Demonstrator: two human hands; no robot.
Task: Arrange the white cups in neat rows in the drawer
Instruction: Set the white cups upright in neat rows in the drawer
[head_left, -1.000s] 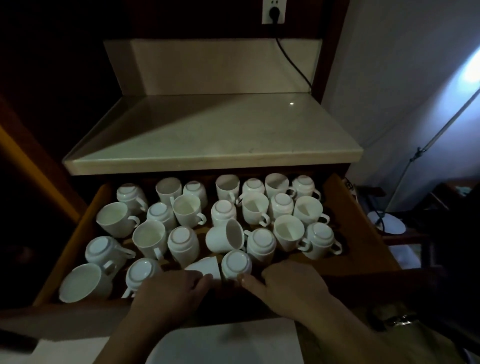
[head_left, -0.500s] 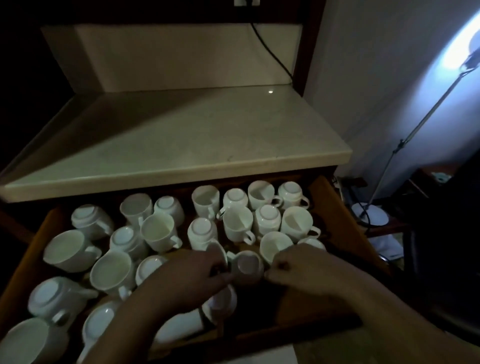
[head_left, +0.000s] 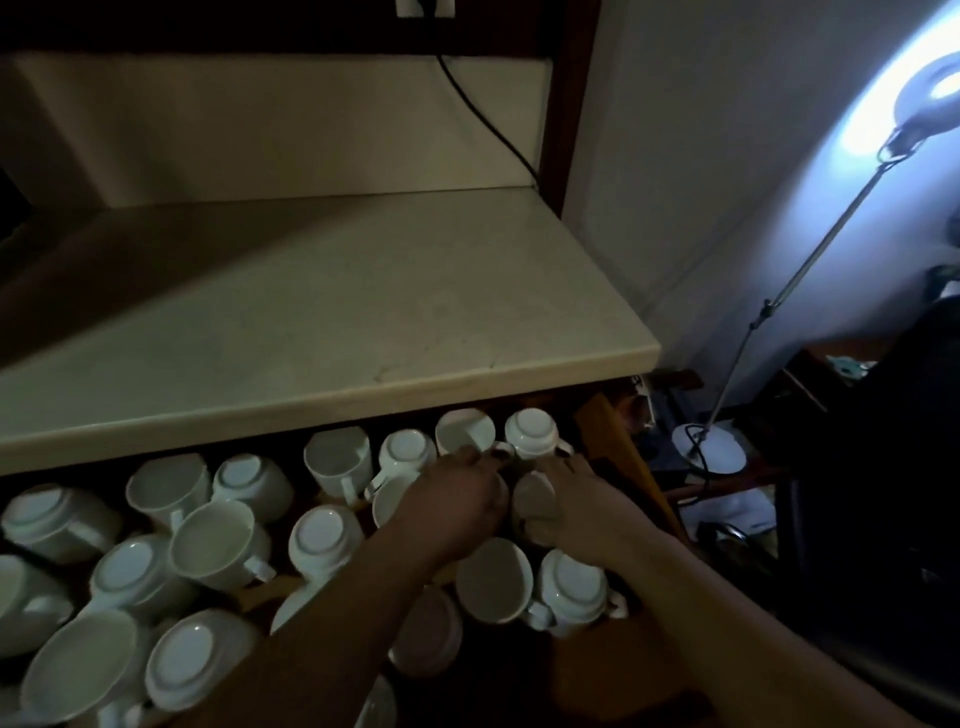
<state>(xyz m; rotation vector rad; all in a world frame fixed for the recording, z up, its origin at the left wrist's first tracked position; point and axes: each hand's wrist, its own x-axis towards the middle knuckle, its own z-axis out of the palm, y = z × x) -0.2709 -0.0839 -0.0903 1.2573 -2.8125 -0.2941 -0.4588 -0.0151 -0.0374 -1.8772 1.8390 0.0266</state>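
Observation:
Many white cups fill the open wooden drawer (head_left: 626, 462), some upright like the cup (head_left: 215, 538), some upside down like the cup (head_left: 324, 538). They stand in loose, uneven rows. Both my hands reach into the drawer's back right corner. My right hand (head_left: 579, 506) grips a white cup (head_left: 535, 496) between thumb and fingers. My left hand (head_left: 457, 501) lies right beside it, fingers curled at the handle of a back-row upright cup (head_left: 465, 428). An upside-down cup (head_left: 530, 426) stands just behind my right hand. What my left palm covers is hidden.
A pale stone countertop (head_left: 311, 322) overhangs the back of the drawer. A lit floor lamp (head_left: 924, 93) leans at the right, its round base (head_left: 709, 449) on the floor beside the drawer. A black cable (head_left: 483, 119) runs down the back wall. The room is dim.
My hands went from the drawer's front edge to the middle, took a cup lying on its side, and carried it to the back right corner. The view has moved closer.

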